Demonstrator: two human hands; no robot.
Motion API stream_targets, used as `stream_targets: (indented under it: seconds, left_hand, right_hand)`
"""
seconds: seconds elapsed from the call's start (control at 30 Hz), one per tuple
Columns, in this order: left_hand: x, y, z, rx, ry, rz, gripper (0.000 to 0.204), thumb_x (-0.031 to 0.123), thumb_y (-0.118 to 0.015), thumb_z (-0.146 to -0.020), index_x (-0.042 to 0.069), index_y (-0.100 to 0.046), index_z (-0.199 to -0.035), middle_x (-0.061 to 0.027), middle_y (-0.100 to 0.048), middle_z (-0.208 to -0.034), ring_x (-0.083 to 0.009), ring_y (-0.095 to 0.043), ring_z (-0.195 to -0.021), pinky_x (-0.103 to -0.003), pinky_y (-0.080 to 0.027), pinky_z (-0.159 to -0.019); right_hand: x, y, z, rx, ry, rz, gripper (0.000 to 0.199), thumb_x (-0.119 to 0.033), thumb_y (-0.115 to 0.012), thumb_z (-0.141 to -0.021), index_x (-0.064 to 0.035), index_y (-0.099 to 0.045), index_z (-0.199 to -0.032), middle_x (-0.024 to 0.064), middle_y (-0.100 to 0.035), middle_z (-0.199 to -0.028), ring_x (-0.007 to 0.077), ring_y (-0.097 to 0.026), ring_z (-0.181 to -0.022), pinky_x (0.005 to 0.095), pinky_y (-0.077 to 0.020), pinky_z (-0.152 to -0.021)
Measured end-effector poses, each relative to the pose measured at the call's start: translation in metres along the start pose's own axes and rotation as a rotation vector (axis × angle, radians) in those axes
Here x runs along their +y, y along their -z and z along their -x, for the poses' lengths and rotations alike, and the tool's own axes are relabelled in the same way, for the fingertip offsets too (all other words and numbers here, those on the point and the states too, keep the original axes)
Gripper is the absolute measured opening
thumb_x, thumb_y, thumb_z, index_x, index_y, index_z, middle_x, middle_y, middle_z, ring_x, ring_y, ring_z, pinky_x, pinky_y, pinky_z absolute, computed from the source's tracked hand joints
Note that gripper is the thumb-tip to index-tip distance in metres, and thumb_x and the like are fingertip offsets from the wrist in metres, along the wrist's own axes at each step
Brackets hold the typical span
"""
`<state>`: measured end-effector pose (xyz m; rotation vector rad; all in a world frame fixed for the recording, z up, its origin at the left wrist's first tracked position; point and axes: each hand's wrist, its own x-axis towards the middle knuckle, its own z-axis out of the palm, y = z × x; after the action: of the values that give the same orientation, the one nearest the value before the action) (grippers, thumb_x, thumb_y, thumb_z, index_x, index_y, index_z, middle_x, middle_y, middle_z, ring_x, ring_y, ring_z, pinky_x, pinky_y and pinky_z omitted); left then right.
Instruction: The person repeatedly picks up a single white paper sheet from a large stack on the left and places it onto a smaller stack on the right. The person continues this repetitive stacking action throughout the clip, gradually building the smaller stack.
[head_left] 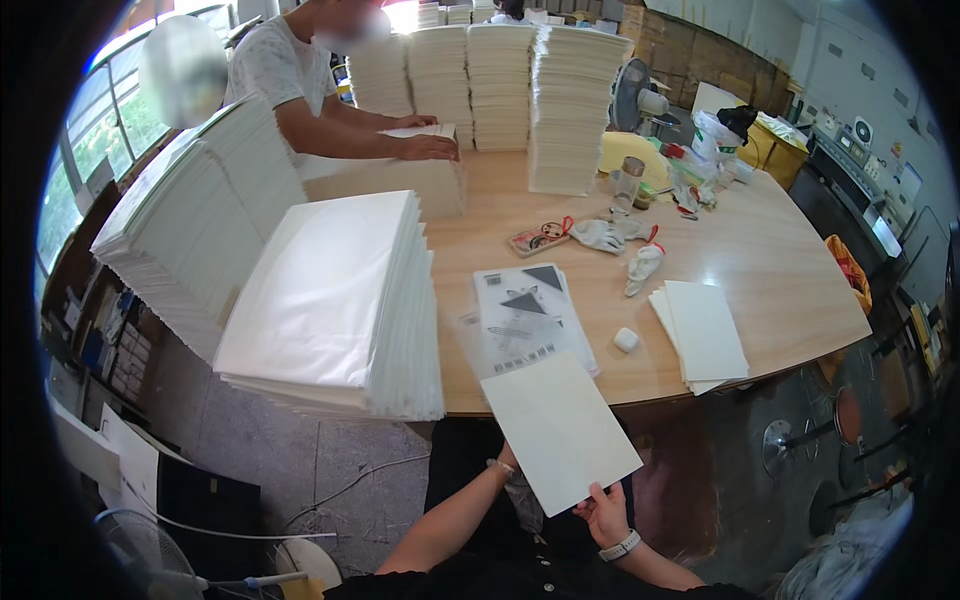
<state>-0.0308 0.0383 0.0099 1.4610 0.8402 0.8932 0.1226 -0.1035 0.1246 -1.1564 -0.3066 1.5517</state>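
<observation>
Head view looks down on a cream sheet (pixel 560 428), a stiff blank rectangle held in front of the person's lap, just below the near edge of the wooden tabletop (pixel 760 270). The right hand (pixel 603 513) grips the sheet's lower edge, fingers closed on it with the thumb on top. The left hand (pixel 512 470) is behind the sheet's left edge and mostly hidden, so I cannot tell how its fingers lie.

Just above the sheet, on the tabletop, lies a clear plastic sleeve with a printed sheet (pixel 528 318) atop a thin pile. To its right sit a small white block (pixel 626 339) and a small stack of white cards (pixel 702 333). To the left, a tall pile of white sheets (pixel 335 300) hangs over the table edge. Further back lie white work gloves (pixel 625 245). Across the table, another person's hands (pixel 425 140) rest on a low white stack, with tall paper stacks (pixel 500 85) behind.
</observation>
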Motion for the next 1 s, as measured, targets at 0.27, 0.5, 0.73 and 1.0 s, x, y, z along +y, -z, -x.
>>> stream_targets:
  seconds: [0.27, 0.5, 0.73, 1.0]
  left_hand:
    - [-0.022, -0.07, 0.027, 0.161, 0.096, -0.007, 0.04, 0.018, -0.048, -0.083, 0.003, -0.037, -0.118, -0.0118, -0.047, -0.113, -0.0212, -0.046, -0.103, -0.033, -0.037, -0.087]
    - [0.036, -0.033, 0.024, 0.328, 0.486, 0.452, 0.034, 0.021, -0.053, -0.081, 0.005, -0.044, -0.109, -0.0053, -0.054, -0.097, -0.015, -0.052, -0.087, -0.029, -0.043, -0.075]
    - [0.028, 0.001, 0.047, 0.236, 0.483, 0.515, 0.03, 0.029, -0.044, -0.083, 0.002, -0.055, -0.09, -0.0064, -0.057, -0.091, -0.0164, -0.055, -0.085, -0.03, -0.044, -0.074]
    - [0.034, -0.014, 0.039, 0.481, 0.544, 0.701, 0.036, 0.026, -0.036, -0.083, -0.004, -0.054, -0.091, -0.0136, -0.058, -0.09, -0.0238, -0.059, -0.081, -0.03, -0.046, -0.069]
  right_hand:
    - [0.011, -0.014, -0.073, -0.161, 0.12, -0.193, 0.02, -0.013, -0.041, -0.087, -0.0083, -0.038, -0.106, 0.009, -0.05, -0.097, 0.0232, -0.051, -0.093, 0.0361, -0.0444, -0.077]
    - [-0.032, -0.008, -0.095, -0.205, -0.03, 0.407, 0.017, -0.016, -0.045, -0.084, -0.0015, -0.05, -0.092, 0.0069, -0.056, -0.079, 0.0148, -0.056, -0.067, 0.0234, -0.0461, -0.055]
    - [-0.003, -0.053, -0.09, -0.227, 0.812, 1.3, 0.014, -0.012, -0.063, -0.066, -0.0054, -0.055, -0.076, 0.0065, -0.049, -0.074, 0.0235, -0.052, -0.07, 0.0295, -0.0436, -0.06]
    - [-0.052, -0.012, -0.116, -0.494, 0.623, 0.942, 0.013, -0.018, -0.051, -0.078, -0.0066, -0.055, -0.074, 0.0065, -0.052, -0.073, 0.0183, -0.052, -0.072, 0.0295, -0.0431, -0.066]
